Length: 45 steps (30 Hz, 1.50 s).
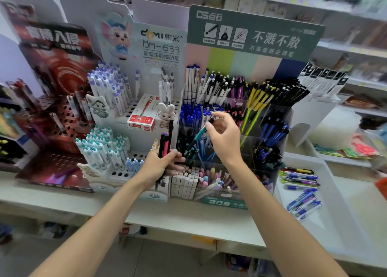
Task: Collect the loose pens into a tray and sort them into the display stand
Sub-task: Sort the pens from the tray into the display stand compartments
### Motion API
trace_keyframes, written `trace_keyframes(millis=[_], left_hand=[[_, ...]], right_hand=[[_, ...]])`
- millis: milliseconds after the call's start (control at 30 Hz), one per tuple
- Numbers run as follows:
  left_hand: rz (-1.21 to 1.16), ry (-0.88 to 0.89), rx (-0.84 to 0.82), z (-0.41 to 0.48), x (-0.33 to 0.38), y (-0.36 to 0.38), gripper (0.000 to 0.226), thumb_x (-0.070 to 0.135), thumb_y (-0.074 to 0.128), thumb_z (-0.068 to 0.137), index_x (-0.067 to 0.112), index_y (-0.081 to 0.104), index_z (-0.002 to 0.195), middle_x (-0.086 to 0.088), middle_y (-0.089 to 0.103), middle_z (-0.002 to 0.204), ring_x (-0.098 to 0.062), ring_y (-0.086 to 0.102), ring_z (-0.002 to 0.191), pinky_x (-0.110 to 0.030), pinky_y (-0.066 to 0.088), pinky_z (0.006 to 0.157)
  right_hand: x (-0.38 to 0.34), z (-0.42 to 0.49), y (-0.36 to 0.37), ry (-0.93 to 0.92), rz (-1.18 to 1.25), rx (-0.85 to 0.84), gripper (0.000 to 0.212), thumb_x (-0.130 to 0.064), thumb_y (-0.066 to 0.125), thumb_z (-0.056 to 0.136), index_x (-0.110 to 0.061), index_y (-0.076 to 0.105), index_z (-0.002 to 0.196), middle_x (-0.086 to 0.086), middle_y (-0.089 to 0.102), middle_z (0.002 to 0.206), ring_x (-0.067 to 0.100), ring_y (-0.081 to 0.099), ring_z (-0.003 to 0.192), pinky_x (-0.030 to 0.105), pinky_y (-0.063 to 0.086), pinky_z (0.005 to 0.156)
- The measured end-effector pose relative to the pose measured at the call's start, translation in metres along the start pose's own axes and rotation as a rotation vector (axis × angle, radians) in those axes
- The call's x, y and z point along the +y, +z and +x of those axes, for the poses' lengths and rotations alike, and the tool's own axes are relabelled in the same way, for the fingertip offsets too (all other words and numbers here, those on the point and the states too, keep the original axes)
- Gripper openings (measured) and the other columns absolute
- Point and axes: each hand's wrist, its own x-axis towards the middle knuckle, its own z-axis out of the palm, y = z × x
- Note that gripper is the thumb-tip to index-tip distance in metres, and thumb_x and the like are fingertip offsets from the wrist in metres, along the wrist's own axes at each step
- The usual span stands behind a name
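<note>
While black and pink pens (165,143) are gripped in reserve by the left hand (160,164), one slim teal pen (198,135) is pinched by the right hand (225,137), apparently for the clear acrylic stand (272,113).

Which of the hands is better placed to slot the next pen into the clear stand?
The right hand: it pinches a teal pen over the clear stand, while the left hand is full, gripping a bundle of pens.
</note>
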Motion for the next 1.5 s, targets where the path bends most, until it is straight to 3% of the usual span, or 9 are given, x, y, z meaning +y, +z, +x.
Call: trace_keyframes(millis=[100, 267, 400, 533, 667, 800, 933, 1133, 1500], left_hand=[[0.033, 0.01, 0.021, 0.001, -0.001, -0.001, 0.024, 0.024, 0.054, 0.101, 0.004, 0.066, 0.104, -0.01, 0.077, 0.094, -0.015, 0.067, 0.058, -0.019, 0.049, 0.049], [0.035, 0.02, -0.008, 0.001, 0.003, 0.005, 0.024, 0.024, 0.054, 0.101, 0.005, 0.067, 0.103, -0.012, 0.077, 0.093, -0.014, 0.061, 0.055, -0.02, 0.046, 0.048], [0.041, 0.015, -0.006, 0.002, 0.004, 0.006, 0.025, 0.027, 0.055, 0.1, 0.006, 0.068, 0.106, -0.011, 0.076, 0.091, -0.013, 0.06, 0.055, -0.021, 0.047, 0.049], [0.013, 0.041, -0.033, 0.001, 0.003, 0.005, 0.027, 0.027, 0.056, 0.099, 0.005, 0.066, 0.111, -0.005, 0.068, 0.072, -0.009, 0.045, 0.047, -0.019, 0.039, 0.046], [0.03, 0.089, -0.05, 0.001, 0.004, 0.002, 0.027, 0.03, 0.049, 0.103, 0.006, 0.06, 0.111, -0.001, 0.058, 0.066, -0.01, 0.039, 0.047, -0.021, 0.035, 0.047], [0.02, 0.097, -0.041, 0.002, 0.005, -0.002, 0.024, 0.025, 0.037, 0.107, 0.005, 0.05, 0.105, -0.001, 0.056, 0.067, -0.01, 0.037, 0.047, -0.02, 0.033, 0.046], [0.028, 0.113, -0.018, 0.001, 0.007, 0.0, 0.025, 0.021, 0.036, 0.108, 0.003, 0.053, 0.105, -0.002, 0.063, 0.071, -0.009, 0.045, 0.05, -0.019, 0.038, 0.048], [-0.068, 0.076, 0.021, 0.0, 0.007, 0.002, 0.022, 0.02, 0.048, 0.104, 0.004, 0.062, 0.108, -0.009, 0.072, 0.089, -0.015, 0.069, 0.069, -0.023, 0.056, 0.061], [-0.097, 0.087, 0.02, -0.002, 0.009, 0.002, 0.019, 0.018, 0.051, 0.103, 0.006, 0.065, 0.108, -0.007, 0.073, 0.085, -0.018, 0.07, 0.073, -0.028, 0.058, 0.067]], right_hand=[[0.001, -0.003, 0.002, -0.108, -0.063, 0.054, 0.027, -0.008, 0.067, 0.091, -0.011, 0.059, 0.117, -0.008, 0.062, 0.091, 0.0, 0.062, 0.081, 0.013, 0.051, 0.075], [0.009, -0.011, 0.015, -0.259, -0.206, 0.011, 0.025, -0.007, 0.065, 0.092, -0.006, 0.058, 0.115, -0.005, 0.059, 0.094, 0.006, 0.059, 0.079, 0.014, 0.051, 0.074], [0.021, -0.018, 0.025, -0.275, -0.322, -0.138, 0.022, -0.009, 0.065, 0.093, -0.007, 0.06, 0.114, -0.003, 0.062, 0.097, 0.011, 0.059, 0.077, 0.025, 0.053, 0.076], [0.025, -0.015, 0.028, -0.238, -0.312, -0.123, 0.022, -0.012, 0.063, 0.094, -0.005, 0.066, 0.115, 0.005, 0.066, 0.103, 0.014, 0.062, 0.089, 0.033, 0.054, 0.082], [0.021, -0.012, 0.03, -0.219, -0.305, -0.108, 0.03, -0.013, 0.062, 0.095, -0.005, 0.063, 0.124, 0.006, 0.069, 0.109, 0.009, 0.061, 0.098, 0.024, 0.051, 0.09], [0.018, -0.009, 0.029, -0.292, -0.276, -0.037, 0.019, -0.011, 0.066, 0.093, -0.005, 0.063, 0.111, 0.002, 0.067, 0.094, 0.011, 0.063, 0.081, 0.023, 0.054, 0.076], [0.025, -0.016, 0.035, -0.299, -0.364, -0.169, 0.013, -0.011, 0.066, 0.093, -0.007, 0.063, 0.105, 0.002, 0.067, 0.089, 0.013, 0.061, 0.075, 0.026, 0.053, 0.07], [0.028, -0.01, 0.037, -0.321, -0.406, -0.164, 0.013, -0.011, 0.067, 0.091, -0.007, 0.068, 0.103, 0.004, 0.067, 0.094, 0.016, 0.06, 0.09, 0.028, 0.052, 0.083], [0.039, -0.013, 0.04, -0.214, -0.64, -0.251, 0.024, -0.023, 0.07, 0.089, -0.014, 0.068, 0.111, 0.008, 0.065, 0.093, 0.026, 0.057, 0.093, 0.036, 0.047, 0.085]])
